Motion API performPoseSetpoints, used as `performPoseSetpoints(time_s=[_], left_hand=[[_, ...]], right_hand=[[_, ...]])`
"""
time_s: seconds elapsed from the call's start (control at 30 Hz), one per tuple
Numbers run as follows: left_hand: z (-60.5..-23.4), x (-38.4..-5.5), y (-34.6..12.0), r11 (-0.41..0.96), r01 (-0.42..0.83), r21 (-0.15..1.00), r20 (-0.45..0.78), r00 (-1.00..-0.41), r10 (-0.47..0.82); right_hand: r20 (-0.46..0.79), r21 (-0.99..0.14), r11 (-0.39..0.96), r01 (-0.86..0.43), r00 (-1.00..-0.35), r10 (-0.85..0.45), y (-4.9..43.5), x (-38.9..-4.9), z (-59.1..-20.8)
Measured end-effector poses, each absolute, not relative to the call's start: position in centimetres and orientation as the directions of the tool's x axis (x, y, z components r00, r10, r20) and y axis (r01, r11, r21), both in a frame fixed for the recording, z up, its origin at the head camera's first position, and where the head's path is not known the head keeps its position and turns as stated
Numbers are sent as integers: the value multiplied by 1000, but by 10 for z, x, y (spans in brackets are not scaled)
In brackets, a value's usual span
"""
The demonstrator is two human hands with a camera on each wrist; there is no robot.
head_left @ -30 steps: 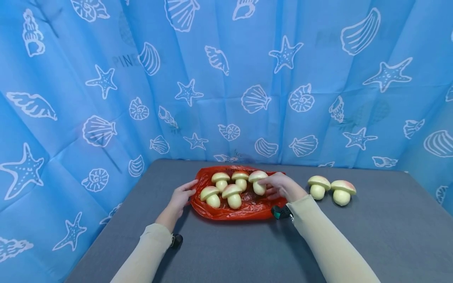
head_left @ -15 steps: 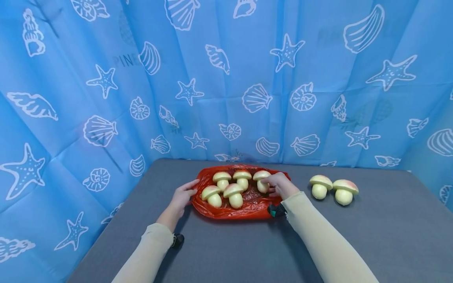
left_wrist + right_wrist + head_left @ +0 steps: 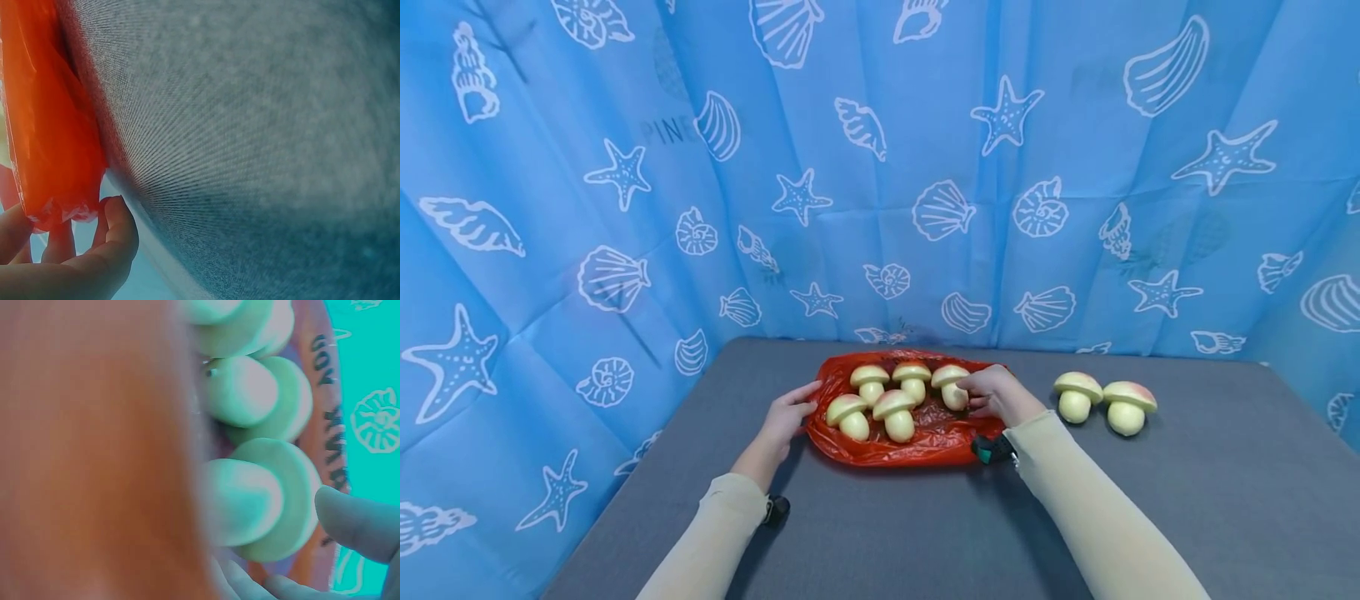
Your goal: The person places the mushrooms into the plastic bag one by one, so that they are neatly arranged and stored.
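A red plastic bag lies spread open on the table, with several toy mushrooms, such as a front one, standing in it. My left hand is at the bag's left edge; in the left wrist view its curled fingers hold the edge. My right hand reaches over the bag's right side and grips the rightmost mushroom. In the right wrist view, the thumb touches that mushroom's cap rim, with other fingers partly hidden below. A blurred orange-red sheet of bag covers the left half there.
Two more mushrooms stand side by side on the grey table, right of the bag: a left one and a right one. A blue curtain with white shells and starfish hangs behind and around the table.
Against its neighbours, the rightmost mushroom has shifted slightly right and settled among them, with my right hand staying on it. My left hand has kept its place at the bag's edge.
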State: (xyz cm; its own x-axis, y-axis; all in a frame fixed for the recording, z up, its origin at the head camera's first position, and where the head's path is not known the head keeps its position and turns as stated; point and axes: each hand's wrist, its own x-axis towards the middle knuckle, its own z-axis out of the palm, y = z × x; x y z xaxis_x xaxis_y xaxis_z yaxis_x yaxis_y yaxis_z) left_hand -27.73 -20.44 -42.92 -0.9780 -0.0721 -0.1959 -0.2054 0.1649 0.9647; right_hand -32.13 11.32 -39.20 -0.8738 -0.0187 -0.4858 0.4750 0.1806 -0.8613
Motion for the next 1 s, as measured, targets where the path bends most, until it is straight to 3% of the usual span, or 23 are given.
performPoseSetpoints(time_s=[0.3,1.0], left_hand=[[-429,-278,-204,164,-201,966,-192,-979,-70],[-432,-276,-206,163,-193,968,-184,-980,-71]], right_hand=[[-422,-905,107,411,-899,-114,133,-300,-373],[-315,-945,122,305,-945,-81,217,-260,-353]])
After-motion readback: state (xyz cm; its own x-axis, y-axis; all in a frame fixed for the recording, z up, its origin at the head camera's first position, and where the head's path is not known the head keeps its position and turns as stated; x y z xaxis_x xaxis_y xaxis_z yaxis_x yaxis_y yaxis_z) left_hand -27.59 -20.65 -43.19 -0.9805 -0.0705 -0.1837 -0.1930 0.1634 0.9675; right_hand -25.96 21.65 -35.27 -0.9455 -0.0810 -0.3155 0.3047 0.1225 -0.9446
